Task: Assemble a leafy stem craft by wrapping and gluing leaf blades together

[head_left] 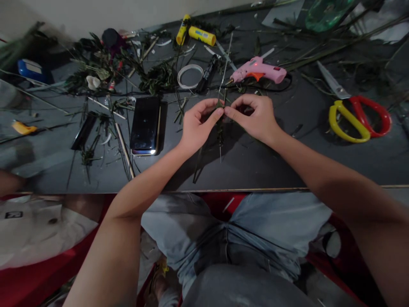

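My left hand and my right hand meet over the dark table, thumb tips almost touching. Both pinch a thin, wire-like stem with dark green leaves between thumb and fingers. The stem points away from me at its top, and a bare pale end sticks out below the leaves. Fingertips cover the part being held. Just beyond my right hand lies a pink glue gun with an orange trigger and a lit red light. A black marker and a ring of pale wire lie beyond my left hand.
Scissors with red and yellow handles lie on the right. To the left are a phone, thin sticks and a pile of green leaves. Two yellow glue sticks lie at the back. Part of another person shows at far left.
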Motion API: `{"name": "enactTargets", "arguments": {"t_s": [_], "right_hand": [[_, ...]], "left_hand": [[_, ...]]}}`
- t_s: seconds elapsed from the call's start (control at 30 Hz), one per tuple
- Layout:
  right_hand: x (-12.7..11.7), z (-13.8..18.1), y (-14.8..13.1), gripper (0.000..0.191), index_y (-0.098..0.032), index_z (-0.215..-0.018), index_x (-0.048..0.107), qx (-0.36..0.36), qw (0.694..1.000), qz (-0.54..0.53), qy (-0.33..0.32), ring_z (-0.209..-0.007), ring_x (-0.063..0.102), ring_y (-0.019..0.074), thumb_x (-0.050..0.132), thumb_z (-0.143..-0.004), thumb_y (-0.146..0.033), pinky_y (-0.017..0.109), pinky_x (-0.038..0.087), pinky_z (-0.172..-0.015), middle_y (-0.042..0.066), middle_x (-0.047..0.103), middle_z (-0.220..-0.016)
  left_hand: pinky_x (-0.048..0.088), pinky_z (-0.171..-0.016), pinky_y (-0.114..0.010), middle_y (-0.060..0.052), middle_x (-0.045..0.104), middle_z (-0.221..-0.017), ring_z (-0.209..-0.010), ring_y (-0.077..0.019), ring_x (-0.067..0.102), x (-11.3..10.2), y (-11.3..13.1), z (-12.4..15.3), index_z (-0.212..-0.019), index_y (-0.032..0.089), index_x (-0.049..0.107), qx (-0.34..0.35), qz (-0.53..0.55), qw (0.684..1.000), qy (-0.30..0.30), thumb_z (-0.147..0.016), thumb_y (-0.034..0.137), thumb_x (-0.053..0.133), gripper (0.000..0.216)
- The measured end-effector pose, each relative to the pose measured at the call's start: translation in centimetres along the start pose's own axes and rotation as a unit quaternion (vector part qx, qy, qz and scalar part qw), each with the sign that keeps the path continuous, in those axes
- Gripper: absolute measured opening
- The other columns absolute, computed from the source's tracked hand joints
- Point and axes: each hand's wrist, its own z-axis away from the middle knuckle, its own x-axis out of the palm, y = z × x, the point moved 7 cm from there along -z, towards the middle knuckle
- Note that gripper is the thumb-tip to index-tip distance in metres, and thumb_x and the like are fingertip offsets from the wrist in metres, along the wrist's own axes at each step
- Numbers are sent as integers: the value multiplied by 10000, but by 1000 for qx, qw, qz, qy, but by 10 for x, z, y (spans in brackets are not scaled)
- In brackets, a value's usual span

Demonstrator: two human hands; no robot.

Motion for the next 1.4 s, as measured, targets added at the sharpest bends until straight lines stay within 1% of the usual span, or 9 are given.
{"name": "enactTargets", "arguments": {"t_s": [0.07, 0.17, 0.33, 0.57, 0.73, 0.87, 1.07, 1.27, 1.4], "right_hand": [[4, 0, -1, 392, -195, -729, 672, -5, 999, 0, -38, -611, 531, 135, 765, -836, -561, 298, 410, -593, 6, 607, -633], [6, 1, -2, 384, -191, -735, 687, -16, 998, -8, -59, -601, 535, 134, 733, -865, -549, 301, 401, -594, 11, 625, -647], [5, 0, -3, 361, -217, -746, 729, -13, 997, -25, -66, -568, 521, 141, 759, -830, -567, 302, 380, -557, 12, 654, -631], [3, -1, -3, 340, -235, -728, 738, -18, 998, -21, -59, -551, 513, 144, 778, -808, -564, 313, 379, -547, 18, 672, -633], [4, -1, -3, 322, -230, -708, 729, -31, 998, -12, -55, -547, 522, 146, 761, -832, -527, 324, 394, -558, 23, 673, -640], [1, -2, -4, 316, -237, -648, 680, -32, 997, -23, -60, -570, 534, 154, 799, -805, -484, 331, 428, -583, 17, 648, -620], [1, -3, -5, 324, -232, -609, 649, -49, 996, 5, -75, -546, 511, 141, 822, -775, -450, 324, 421, -563, 5, 630, -598], [2, -5, 10, 382, -225, -618, 667, -39, 997, -5, -68, -501, 493, 127, 813, -763, -546, 305, 406, -528, -11, 582, -521], [-3, -8, 14, 390, -218, -665, 701, -29, 998, -19, -59, -543, 534, 142, 786, -786, -579, 294, 407, -524, 5, 605, -548]], "left_hand": [[608, -989, -392, -25, 777, -1056, -1111, -231, 741, -2, 1, -1, -1096, 252, 713, -2, 2, 1000, 8, -871, 607, 678, 421], [613, -955, -384, -33, 772, -1085, -1109, -243, 743, -2, 2, -1, -1175, 275, 687, -24, 3, 1000, 8, -860, 640, 671, 483], [630, -881, -372, -15, 761, -1031, -1056, -238, 756, -1, -6, 1, -1169, 298, 698, -82, -4, 996, 15, -887, 603, 662, 417], [645, -755, -328, -22, 776, -910, -860, -195, 776, -6, -22, 1, -1124, 259, 733, -113, 25, 993, 36, -873, 561, 707, 394], [643, -718, -293, -23, 794, -946, -842, -174, 773, -9, -22, 3, -1092, 245, 749, -123, 22, 991, 53, -872, 542, 714, 371], [638, -685, -273, -24, 800, -936, -795, -157, 770, -8, -22, 6, -1077, 237, 753, -134, 29, 989, 57, -880, 515, 716, 342], [643, -697, -286, -16, 794, -869, -767, -156, 768, -9, -25, 4, -1043, 240, 764, -145, 46, 988, 41, -878, 498, 726, 308], [623, -653, -257, -19, 794, -853, -752, -148, 764, -10, -28, 2, -1043, 247, 774, -166, 57, 985, 5, -881, 491, 725, 297], [639, -698, -270, -23, 802, -909, -821, -162, 776, -9, -28, 0, -1086, 263, 767, -158, 59, 986, -5, -876, 483, 734, 306]]}}
